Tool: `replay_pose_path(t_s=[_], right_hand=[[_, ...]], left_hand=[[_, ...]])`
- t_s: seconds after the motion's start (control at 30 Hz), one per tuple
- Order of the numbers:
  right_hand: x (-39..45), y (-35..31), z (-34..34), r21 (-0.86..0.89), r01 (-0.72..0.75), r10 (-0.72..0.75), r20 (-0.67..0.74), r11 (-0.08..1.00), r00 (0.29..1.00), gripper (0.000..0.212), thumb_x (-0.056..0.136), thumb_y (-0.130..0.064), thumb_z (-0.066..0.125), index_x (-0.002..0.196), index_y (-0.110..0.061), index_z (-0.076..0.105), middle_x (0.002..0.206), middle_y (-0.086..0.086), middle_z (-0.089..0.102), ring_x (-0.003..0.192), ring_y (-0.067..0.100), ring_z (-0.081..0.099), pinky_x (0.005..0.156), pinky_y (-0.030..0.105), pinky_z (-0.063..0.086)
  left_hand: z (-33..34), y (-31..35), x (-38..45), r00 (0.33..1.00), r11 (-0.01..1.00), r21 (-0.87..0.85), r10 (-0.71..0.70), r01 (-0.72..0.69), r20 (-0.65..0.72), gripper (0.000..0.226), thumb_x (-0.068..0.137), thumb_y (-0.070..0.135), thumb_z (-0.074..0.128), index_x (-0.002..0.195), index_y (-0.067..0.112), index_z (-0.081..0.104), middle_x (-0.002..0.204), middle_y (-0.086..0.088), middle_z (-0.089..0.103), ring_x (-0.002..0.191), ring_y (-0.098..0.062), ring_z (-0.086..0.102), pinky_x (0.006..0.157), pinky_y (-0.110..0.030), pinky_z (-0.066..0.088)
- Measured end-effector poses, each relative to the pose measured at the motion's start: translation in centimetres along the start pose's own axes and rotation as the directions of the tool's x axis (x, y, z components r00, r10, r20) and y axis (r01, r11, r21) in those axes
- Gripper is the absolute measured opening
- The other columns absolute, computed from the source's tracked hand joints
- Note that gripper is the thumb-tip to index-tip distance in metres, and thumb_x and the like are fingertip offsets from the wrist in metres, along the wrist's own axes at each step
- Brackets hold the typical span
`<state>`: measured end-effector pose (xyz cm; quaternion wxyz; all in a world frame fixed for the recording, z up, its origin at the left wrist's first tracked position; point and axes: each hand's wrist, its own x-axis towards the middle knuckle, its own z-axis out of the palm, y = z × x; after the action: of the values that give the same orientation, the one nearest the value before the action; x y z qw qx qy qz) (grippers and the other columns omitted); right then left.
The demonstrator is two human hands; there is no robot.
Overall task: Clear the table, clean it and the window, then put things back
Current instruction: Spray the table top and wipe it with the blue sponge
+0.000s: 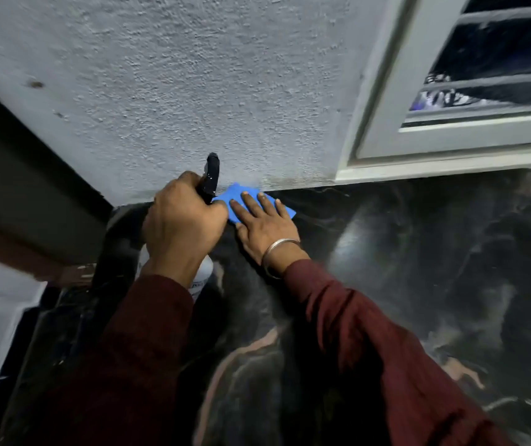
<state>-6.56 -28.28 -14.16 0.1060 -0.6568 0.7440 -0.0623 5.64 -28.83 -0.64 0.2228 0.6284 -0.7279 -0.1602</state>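
Head view. Left hand [179,225]: closed around a spray bottle [204,272], black nozzle up, contents not visible. Right hand [262,222]: flat, fingers spread, pressing a blue cloth [241,196] on the dark marble table [418,268] at its back edge by the wall. Window [482,75]: upper right.

Left hand [180,226] clenched (knuckles up), right hand [265,225] flat, fingers spread

Cloth [278,206] on table [418,252], below window [470,75]
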Motion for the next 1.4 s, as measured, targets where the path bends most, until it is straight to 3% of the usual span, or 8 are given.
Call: replay_pose_path(t_s=[0.4,0.7,0.87,0.97,1.13,1.2,1.3,1.4], right_hand=[[-10.4,28.8,-6.0,-0.002,-0.350,0.349,-0.073,0.937,0.934,0.053,0.101,-0.040,0.024,0.152,-0.031,0.015,0.161,-0.004,0.008,0.148,0.022,0.005,0.119,0.045,0.006],[-18.0,44.8,-8.8,0.098,-0.658,0.665,-0.137,0.746,0.734,0.054,0.099,-0.039,0.027,0.151,-0.029,0.018,0.160,0.000,0.013,0.146,0.029,0.013,0.117,0.049,0.011],[-20.9,39.9,-7.4,0.131,-0.728,0.740,-0.134,0.673,0.659,0.056,0.099,-0.036,0.029,0.152,-0.022,0.018,0.160,0.007,0.012,0.145,0.036,0.011,0.116,0.050,0.010],[-20.7,33.3,-6.0,0.100,-0.668,0.675,-0.082,0.737,0.733,0.057,0.099,-0.038,0.029,0.152,-0.021,0.017,0.160,0.008,0.012,0.145,0.036,0.011,0.116,0.049,0.009],[-19.8,15.9,-1.7,0.063,-0.386,0.391,-0.090,0.920,0.916,0.059,0.086,-0.040,0.028,0.136,-0.022,0.053,0.144,0.008,0.048,0.131,0.037,0.045,0.105,0.053,0.036],[-21.9,8.4,0.3,-0.018,-0.142,0.142,0.022,0.990,0.990,0.057,0.089,-0.040,0.028,0.141,-0.023,0.045,0.145,0.007,0.047,0.133,0.038,0.042,0.107,0.052,0.035],[-27.3,3.0,1.5,0.006,0.193,-0.191,0.182,0.981,0.965,0.050,0.091,-0.045,0.034,0.138,-0.031,0.047,0.142,-0.003,0.050,0.134,0.033,0.042,0.108,0.048,0.036],[-29.0,6.8,1.3,-0.060,0.184,-0.179,0.085,0.981,0.980,0.053,0.087,-0.046,0.035,0.137,-0.034,0.047,0.142,-0.007,0.050,0.129,0.024,0.050,0.102,0.043,0.045]], left_hand=[[10.3,18.1,-5.8,0.986,0.995,-0.015,0.104,-0.103,0.130,0.022,0.083,0.024,0.060,0.104,0.020,0.062,0.089,-0.002,0.056,0.096,-0.037,0.060,0.075,-0.038,0.046],[14.0,26.1,-11.0,0.972,0.980,-0.072,0.193,-0.184,0.135,0.028,0.081,0.022,0.060,0.109,0.024,0.065,0.088,0.001,0.058,0.096,-0.033,0.060,0.074,-0.034,0.041],[12.8,25.4,-12.6,0.975,0.984,-0.087,0.169,-0.158,0.146,0.017,0.082,0.025,0.059,0.099,0.022,0.061,0.088,-0.001,0.059,0.091,-0.033,0.059,0.074,-0.036,0.043],[11.0,23.6,-13.1,0.980,0.989,-0.066,0.140,-0.132,0.140,0.012,0.082,0.025,0.060,0.093,0.023,0.057,0.085,-0.001,0.056,0.090,-0.035,0.057,0.073,-0.037,0.042],[7.6,19.5,-13.2,0.989,0.992,-0.032,0.123,-0.120,0.080,0.019,0.082,0.025,0.061,0.100,0.020,0.064,0.100,-0.016,0.069,0.100,-0.041,0.061,0.080,-0.041,0.047],[6.3,17.6,-13.5,0.993,0.995,-0.030,0.096,-0.094,0.075,0.015,0.082,0.025,0.062,0.096,0.020,0.062,0.100,-0.017,0.068,0.100,-0.041,0.061,0.079,-0.040,0.045],[4.4,14.9,-13.9,0.993,0.997,-0.019,0.074,-0.073,0.089,0.009,0.082,0.026,0.061,0.090,0.023,0.056,0.099,-0.017,0.068,0.100,-0.041,0.060,0.078,-0.039,0.044],[2.7,12.7,-14.0,0.994,0.998,-0.012,0.055,-0.054,0.092,0.013,0.081,0.025,0.062,0.094,0.022,0.062,0.101,-0.017,0.068,0.101,-0.041,0.061,0.081,-0.040,0.046]])
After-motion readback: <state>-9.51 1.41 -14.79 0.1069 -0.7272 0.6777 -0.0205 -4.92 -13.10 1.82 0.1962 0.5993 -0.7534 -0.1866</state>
